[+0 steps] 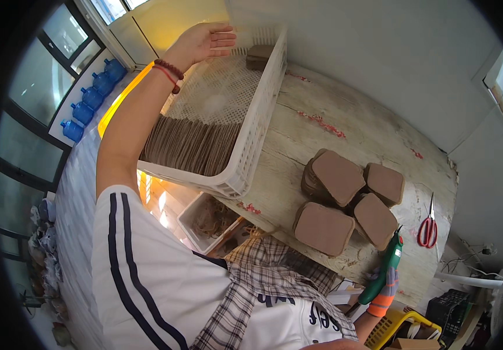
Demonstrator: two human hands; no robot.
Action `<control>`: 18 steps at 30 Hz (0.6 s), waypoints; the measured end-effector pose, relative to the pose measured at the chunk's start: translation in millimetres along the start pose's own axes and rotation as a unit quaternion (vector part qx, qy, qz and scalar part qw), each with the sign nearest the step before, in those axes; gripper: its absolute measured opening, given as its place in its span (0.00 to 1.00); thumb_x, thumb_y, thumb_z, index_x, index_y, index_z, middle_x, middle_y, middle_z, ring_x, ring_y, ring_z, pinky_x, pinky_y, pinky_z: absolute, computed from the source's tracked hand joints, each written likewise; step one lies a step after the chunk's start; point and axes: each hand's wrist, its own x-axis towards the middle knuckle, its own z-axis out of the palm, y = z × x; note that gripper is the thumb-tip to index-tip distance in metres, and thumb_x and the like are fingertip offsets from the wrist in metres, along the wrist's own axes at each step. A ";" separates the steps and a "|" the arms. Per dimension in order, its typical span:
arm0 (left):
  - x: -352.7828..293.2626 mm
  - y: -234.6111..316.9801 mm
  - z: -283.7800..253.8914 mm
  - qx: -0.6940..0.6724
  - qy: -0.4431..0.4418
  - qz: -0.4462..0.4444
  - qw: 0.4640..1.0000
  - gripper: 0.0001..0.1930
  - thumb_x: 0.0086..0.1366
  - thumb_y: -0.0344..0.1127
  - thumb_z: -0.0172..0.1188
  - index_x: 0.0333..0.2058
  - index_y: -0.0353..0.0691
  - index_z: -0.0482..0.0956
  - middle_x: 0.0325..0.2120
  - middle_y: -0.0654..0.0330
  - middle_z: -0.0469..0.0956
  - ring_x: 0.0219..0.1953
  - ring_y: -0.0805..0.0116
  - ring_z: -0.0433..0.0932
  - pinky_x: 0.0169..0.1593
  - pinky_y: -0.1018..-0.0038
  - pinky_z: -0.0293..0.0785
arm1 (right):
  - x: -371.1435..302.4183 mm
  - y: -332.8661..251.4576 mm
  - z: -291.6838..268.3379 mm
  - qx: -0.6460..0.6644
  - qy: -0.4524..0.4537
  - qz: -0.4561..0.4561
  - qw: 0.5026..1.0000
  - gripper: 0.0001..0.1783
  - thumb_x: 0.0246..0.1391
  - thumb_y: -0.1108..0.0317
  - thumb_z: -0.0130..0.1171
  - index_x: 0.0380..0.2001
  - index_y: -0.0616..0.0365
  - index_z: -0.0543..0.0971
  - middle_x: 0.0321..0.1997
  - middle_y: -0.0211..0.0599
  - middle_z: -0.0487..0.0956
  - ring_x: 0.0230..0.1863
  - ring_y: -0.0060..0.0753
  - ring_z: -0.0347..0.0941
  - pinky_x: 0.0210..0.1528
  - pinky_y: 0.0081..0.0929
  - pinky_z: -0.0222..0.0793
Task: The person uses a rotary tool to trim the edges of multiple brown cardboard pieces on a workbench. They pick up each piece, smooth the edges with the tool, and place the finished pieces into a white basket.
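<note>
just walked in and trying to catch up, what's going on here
A person's bare left hand is stretched out over the white plastic crate, apparently holding nothing. The gloved right hand grips a green handheld tool. In the crate, a row of brown pads stands on edge at the near end. Stacks of similar pads and red-handled scissors lie on the table.

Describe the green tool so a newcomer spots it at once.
Find the table, then the brown pads stacked on it. Just right of them, at the near edge, the gloved right hand grips the green tool. Its thick green body sets it apart from the red-handled scissors to its right.
</note>
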 end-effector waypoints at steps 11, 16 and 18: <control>216.7 -150.7 -28.7 0.029 0.127 -0.197 0.972 0.52 0.56 0.59 0.58 0.64 0.33 0.38 0.65 0.40 0.37 0.68 0.47 0.37 0.65 0.50 0.41 | -3.6 9.1 -7.8 -0.040 0.067 -0.001 0.997 0.20 0.55 0.52 0.51 0.34 0.61 0.70 0.25 0.39 0.72 0.20 0.27 0.67 0.26 0.26 0.71; 244.0 -179.9 -25.3 0.106 0.186 -0.155 0.964 0.48 0.58 0.65 0.52 0.65 0.39 0.43 0.65 0.41 0.41 0.67 0.45 0.37 0.65 0.50 0.38 | -8.9 -2.4 25.5 -0.056 0.109 0.000 0.992 0.22 0.55 0.50 0.51 0.35 0.62 0.70 0.25 0.38 0.72 0.20 0.27 0.67 0.26 0.27 0.71; 243.3 -169.4 -11.8 0.135 0.176 -0.121 0.968 0.45 0.58 0.60 0.55 0.64 0.39 0.47 0.62 0.43 0.49 0.64 0.46 0.47 0.63 0.51 0.45 | -11.3 -2.7 30.0 -0.042 0.125 0.006 0.991 0.23 0.56 0.49 0.50 0.35 0.62 0.70 0.25 0.38 0.72 0.21 0.26 0.67 0.26 0.28 0.71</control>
